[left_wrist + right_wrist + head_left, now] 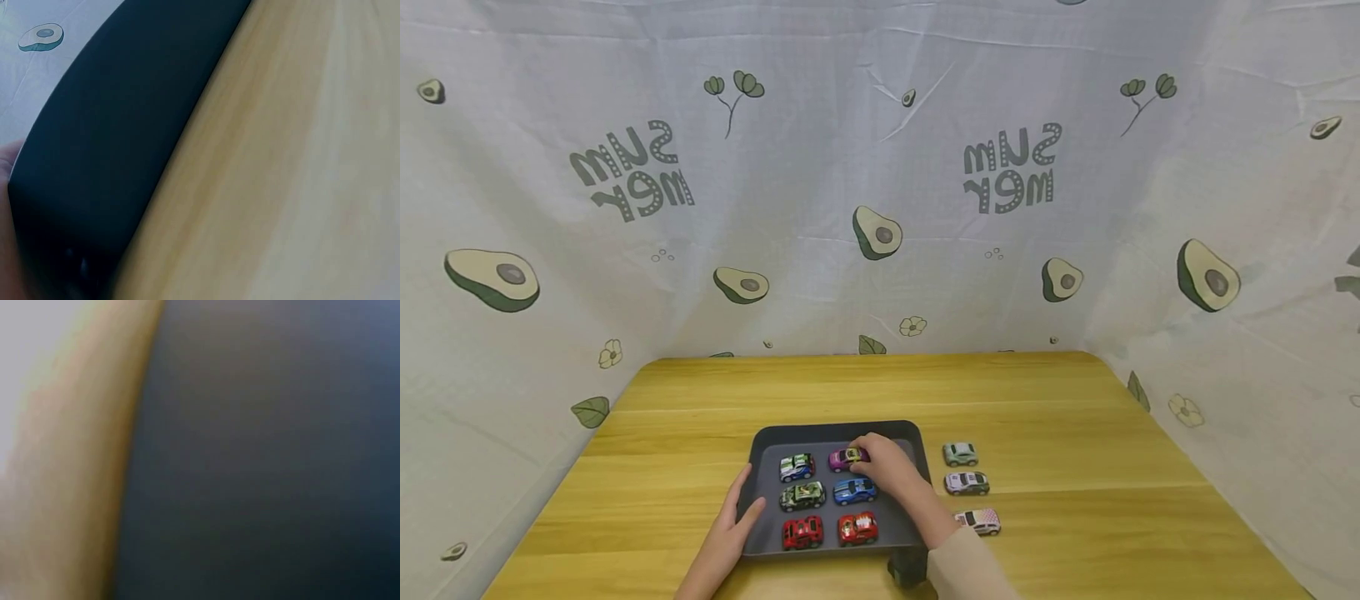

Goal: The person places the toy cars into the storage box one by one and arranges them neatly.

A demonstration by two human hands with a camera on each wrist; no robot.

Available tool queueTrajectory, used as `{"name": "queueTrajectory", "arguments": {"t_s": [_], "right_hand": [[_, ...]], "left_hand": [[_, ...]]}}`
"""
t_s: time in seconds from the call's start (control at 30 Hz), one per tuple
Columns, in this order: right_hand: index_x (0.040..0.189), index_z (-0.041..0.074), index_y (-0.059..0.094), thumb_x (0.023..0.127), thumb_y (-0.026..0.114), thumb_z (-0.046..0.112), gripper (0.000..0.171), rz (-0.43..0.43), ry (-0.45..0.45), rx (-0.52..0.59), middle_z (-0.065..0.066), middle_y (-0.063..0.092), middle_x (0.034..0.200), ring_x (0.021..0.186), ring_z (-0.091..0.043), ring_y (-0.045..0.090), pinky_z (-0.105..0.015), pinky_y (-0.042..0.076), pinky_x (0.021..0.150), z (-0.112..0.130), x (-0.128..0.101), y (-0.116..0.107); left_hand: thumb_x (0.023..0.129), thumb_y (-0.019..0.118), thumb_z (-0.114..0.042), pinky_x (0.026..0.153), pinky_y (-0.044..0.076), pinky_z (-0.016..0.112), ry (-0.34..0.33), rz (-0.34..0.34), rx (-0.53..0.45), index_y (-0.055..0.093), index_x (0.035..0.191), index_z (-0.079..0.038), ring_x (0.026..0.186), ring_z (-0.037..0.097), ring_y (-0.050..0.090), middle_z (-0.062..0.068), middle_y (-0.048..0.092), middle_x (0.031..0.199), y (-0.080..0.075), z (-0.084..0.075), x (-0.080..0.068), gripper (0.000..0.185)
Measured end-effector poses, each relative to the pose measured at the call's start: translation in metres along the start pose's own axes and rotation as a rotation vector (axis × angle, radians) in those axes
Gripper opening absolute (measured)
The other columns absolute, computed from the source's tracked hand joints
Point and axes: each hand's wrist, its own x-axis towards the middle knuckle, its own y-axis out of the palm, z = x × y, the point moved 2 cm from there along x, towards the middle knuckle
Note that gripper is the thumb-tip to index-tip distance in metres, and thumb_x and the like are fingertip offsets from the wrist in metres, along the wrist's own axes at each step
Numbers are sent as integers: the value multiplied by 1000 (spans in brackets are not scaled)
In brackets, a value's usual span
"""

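A dark tray wall [119, 125] fills the space just right of the left hand [7, 206], whose blurred edge touches it; beyond lies the wooden table [281, 175].
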Motion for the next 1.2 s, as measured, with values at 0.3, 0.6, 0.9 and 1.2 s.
{"name": "queueTrajectory", "arguments": {"t_s": [0.3, 0.6, 0.9, 1.2], "right_hand": [[110, 7, 64, 82, 67, 20, 31, 7, 10, 14, -5, 61, 101, 94, -20, 60, -36, 50, 81, -3, -1, 0], [112, 9, 63, 83, 65, 19, 31, -65, 12, 30, -8, 61, 109, 106, -26, 57, -43, 46, 90, -6, -16, -9], [113, 9, 62, 81, 68, 18, 34, -167, 14, 17, -7, 61, 111, 107, -26, 57, -41, 48, 90, -15, -38, -19], [109, 7, 63, 76, 71, 16, 35, -241, 35, -29, -8, 62, 109, 106, -27, 58, -41, 48, 90, -33, -71, -35]], "left_hand": [[93, 45, -42, 106, 5, 66, 12, -5, 2, 9, 147, -12, 138, 44, 0, 20, 4, 152, 0, -1, 0, 71], [93, 45, -41, 105, 7, 65, 7, -10, 33, 9, 147, -12, 137, 45, 2, 22, 5, 152, -2, -3, -2, 71], [93, 46, -41, 105, 7, 66, 5, -11, 31, 9, 147, -12, 137, 45, 1, 21, 5, 152, -1, -2, -2, 71], [93, 45, -42, 105, 6, 66, 3, -3, 1, 8, 147, -12, 137, 45, -1, 21, 2, 152, 0, -2, -2, 72]]}}
